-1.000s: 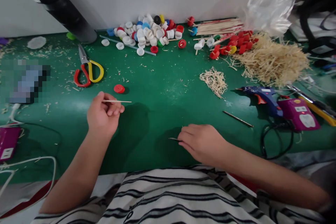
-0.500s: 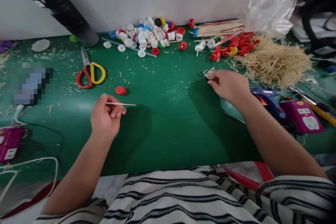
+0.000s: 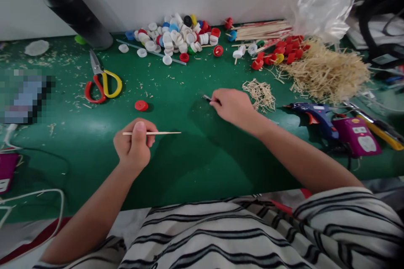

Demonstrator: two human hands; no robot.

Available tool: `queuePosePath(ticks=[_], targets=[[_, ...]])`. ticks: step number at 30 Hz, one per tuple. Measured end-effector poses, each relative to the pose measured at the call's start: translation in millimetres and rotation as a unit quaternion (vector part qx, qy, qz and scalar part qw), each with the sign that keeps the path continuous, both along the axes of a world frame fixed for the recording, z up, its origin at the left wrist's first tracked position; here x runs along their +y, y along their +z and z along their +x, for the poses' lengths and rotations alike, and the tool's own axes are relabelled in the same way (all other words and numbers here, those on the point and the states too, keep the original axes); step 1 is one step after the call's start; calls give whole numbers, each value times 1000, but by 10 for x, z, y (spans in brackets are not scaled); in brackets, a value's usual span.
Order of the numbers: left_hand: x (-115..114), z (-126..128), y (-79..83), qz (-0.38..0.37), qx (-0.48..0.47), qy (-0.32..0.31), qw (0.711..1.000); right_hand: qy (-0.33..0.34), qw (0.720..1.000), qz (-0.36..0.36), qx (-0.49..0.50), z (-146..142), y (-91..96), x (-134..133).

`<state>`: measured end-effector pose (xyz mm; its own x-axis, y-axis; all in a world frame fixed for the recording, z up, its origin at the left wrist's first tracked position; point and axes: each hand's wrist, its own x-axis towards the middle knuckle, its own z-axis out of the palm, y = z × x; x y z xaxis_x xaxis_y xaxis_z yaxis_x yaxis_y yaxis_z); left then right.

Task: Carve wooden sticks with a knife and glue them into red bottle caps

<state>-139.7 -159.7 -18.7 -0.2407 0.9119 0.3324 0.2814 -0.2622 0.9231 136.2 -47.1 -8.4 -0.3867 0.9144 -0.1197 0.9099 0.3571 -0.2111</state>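
Note:
My left hand (image 3: pixel 135 143) is closed on a thin wooden stick (image 3: pixel 164 133), held level and pointing right, low over the green table (image 3: pixel 195 151). A single red bottle cap (image 3: pixel 141 105) lies just beyond that hand. My right hand (image 3: pixel 232 106) hovers over the middle of the table with its fingers pinched on a small dark blade-like tool (image 3: pixel 207 98) that sticks out to the left. A little heap of wood shavings (image 3: pixel 260 93) lies just right of this hand.
Red-and-yellow scissors (image 3: pixel 100 80) lie at the left. A pile of coloured bottle caps (image 3: pixel 176 38) sits at the back by the wall, beside wooden sticks (image 3: pixel 263 30) and capped sticks (image 3: pixel 284 52). A big shavings pile (image 3: pixel 328 73), blue glue gun (image 3: pixel 315 114) and purple socket (image 3: pixel 356 135) are right.
My right hand swung from the table's near edge out to the small shavings heap, then back left to the table's middle. My left hand turned, and the stick now reaches further right.

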Motion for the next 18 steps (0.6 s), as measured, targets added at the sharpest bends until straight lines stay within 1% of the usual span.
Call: queuePosePath(ticks=[2, 4, 6, 8, 11, 14, 16, 18], targets=[[0, -22, 42, -9, 36, -27, 999, -62, 998, 13, -24, 141, -15, 179], [23, -36, 80, -14, 63, -60, 996, -120, 991, 31, -42, 355, -28, 311], [69, -17, 119, -27, 84, -87, 992, -166, 984, 51, -39, 575, -40, 373], [134, 46, 161, -41, 110, -117, 986, -196, 978, 72, -14, 749, -41, 370], [258, 207, 224, -37, 144, -162, 976, -214, 970, 108, 45, 902, 2, 307], [402, 406, 268, -13, 162, -197, 967, -200, 956, 167, 132, 984, 107, 239], [509, 539, 279, -4, 146, -214, 966, -196, 940, 202, 193, 1031, 193, 186], [630, 663, 276, -2, 122, -227, 966, -196, 929, 211, 234, 1061, 264, 100]])
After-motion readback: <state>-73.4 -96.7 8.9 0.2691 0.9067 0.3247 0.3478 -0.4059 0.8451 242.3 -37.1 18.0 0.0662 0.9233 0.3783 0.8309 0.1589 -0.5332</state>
